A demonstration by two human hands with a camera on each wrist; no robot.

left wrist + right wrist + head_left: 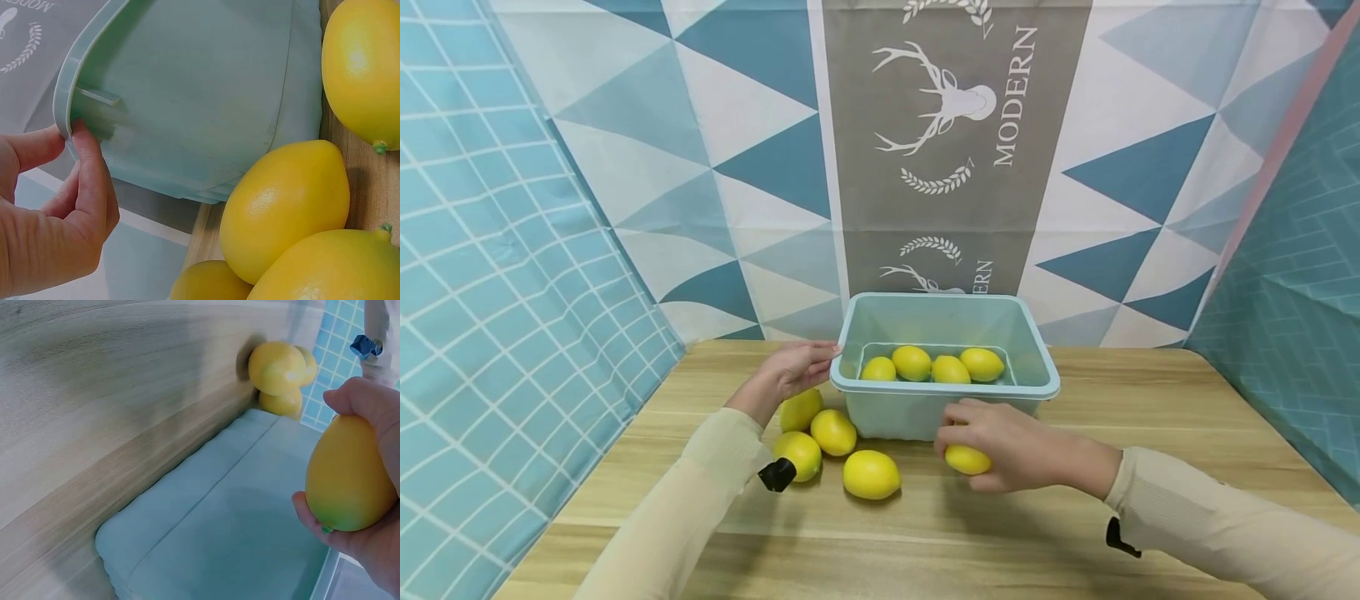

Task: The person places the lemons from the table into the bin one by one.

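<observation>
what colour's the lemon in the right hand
The lemon is yellow, greenish at one end; clearest in the right wrist view.

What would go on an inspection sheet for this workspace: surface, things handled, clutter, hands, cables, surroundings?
Surface: wood-grain tabletop.
Things handled: blue-green bin, upright, with four lemons visible inside; four loose lemons on the tabletop at its left and near side.
Clutter: nothing seen.
Left hand: pinches the bin's rim at its left end.
Right hand: grips another lemon at the bin's near side.
Cables: nothing seen.
Surroundings: triangle-patterned backdrop with a deer-head panel; blue grid sheet on the left.
</observation>
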